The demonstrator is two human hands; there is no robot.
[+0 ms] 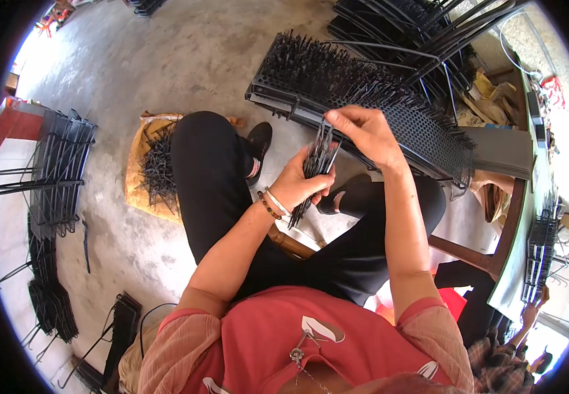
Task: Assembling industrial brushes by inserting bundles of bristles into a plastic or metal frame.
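My left hand [295,182] is closed round a bundle of thin black metal rods [318,159], which stands tilted with its upper ends fanned out. Just above, my right hand [367,133] is closed, thumb and fingers pinching at the upper tip of a rod at the top of the bundle. Beyond both hands lies a long black perforated metal rack [399,117]. Many similar black pieces [317,69] stand upright in its holes, thickest along the far side and left end. The rack's near edge lies close to my right hand.
A yellow sack [136,174] on the floor left of my knee bears a heap of black pieces [159,164]. Black wire racks [61,171] are stacked at the left. More black metal frames [422,39] lie behind the rack. A table [518,217] and another person's plaid sleeve [495,361] are at right.
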